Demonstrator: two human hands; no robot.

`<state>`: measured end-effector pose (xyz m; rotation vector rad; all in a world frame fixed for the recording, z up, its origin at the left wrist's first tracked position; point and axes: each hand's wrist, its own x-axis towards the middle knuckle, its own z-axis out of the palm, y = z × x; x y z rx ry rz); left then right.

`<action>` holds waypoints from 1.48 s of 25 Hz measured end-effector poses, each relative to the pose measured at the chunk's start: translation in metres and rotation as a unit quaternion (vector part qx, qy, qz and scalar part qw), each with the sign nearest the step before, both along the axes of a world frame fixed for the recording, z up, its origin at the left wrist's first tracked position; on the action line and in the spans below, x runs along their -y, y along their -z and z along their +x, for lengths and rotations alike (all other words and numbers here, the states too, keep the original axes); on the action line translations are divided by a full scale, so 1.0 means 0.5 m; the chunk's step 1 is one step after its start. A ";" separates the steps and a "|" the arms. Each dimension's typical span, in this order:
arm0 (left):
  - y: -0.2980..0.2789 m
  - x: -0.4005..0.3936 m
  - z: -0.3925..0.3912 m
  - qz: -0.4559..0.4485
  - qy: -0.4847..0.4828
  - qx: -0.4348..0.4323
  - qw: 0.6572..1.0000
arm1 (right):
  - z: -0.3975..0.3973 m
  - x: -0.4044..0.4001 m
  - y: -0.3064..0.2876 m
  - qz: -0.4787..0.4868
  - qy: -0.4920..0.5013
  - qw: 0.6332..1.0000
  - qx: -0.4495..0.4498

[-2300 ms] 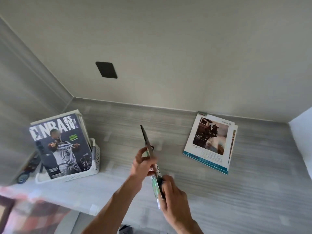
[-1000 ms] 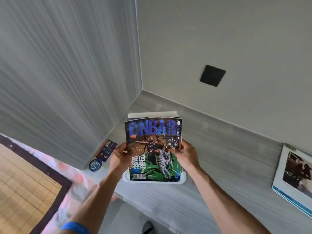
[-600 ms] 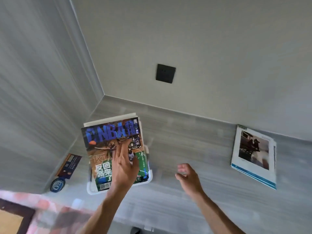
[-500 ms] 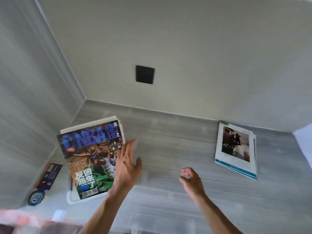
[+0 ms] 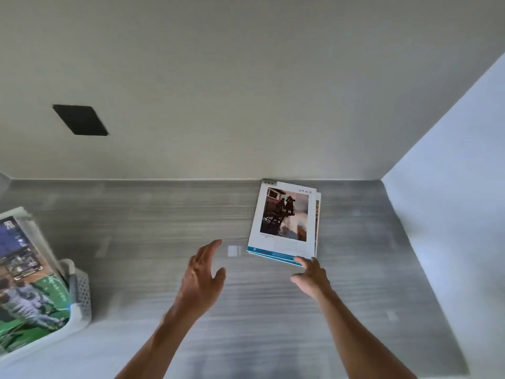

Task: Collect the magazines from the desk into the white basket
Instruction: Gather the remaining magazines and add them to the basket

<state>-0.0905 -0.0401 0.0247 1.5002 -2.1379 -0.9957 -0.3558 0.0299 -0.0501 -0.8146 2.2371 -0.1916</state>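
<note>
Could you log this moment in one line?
left hand open | right hand open, reaching magazine | basket holds magazines

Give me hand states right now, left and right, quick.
Left hand: open, fingers spread, holding nothing.
Right hand: open, empty, fingertips at the near edge of the white picture-cover magazine; contact cannot be told.

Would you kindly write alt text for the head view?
Both open hands, left and right, reach toward a white-covered magazine lying flat on the grey desk. At the left edge, sports magazines stand in the white basket.
</note>
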 end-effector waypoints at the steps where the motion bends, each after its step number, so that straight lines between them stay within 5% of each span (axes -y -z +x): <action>1: 0.010 -0.014 -0.012 0.012 -0.002 0.011 1.000 | -0.017 0.004 0.007 0.019 -0.014 1.000 -0.008; 6: 0.029 -0.052 -0.035 0.057 -0.015 0.043 0.997 | -0.054 0.034 0.033 0.053 -0.016 0.997 0.050; 12: 0.031 -0.061 -0.061 0.066 -0.033 0.047 0.996 | -0.008 0.058 0.036 0.057 -0.043 0.997 -0.001; 18: 0.033 -0.060 -0.061 0.065 -0.043 0.051 0.996 | -0.029 0.078 0.035 0.018 0.062 0.998 -0.027; 23: 0.059 -0.025 -0.095 0.095 -0.045 0.067 0.992 | -0.055 0.070 0.053 0.034 0.028 0.999 0.014; 29: 0.062 -0.056 -0.109 0.098 -0.020 0.055 0.993 | -0.076 0.073 0.067 -0.055 0.209 0.972 0.094; 34: 0.066 -0.059 -0.089 0.091 -0.025 0.072 0.993 | -0.034 0.073 0.080 -0.053 -0.036 0.994 -0.091; 37: 0.067 -0.058 -0.073 0.088 -0.035 0.071 0.993 | -0.068 0.094 0.088 -0.036 0.068 0.991 -0.106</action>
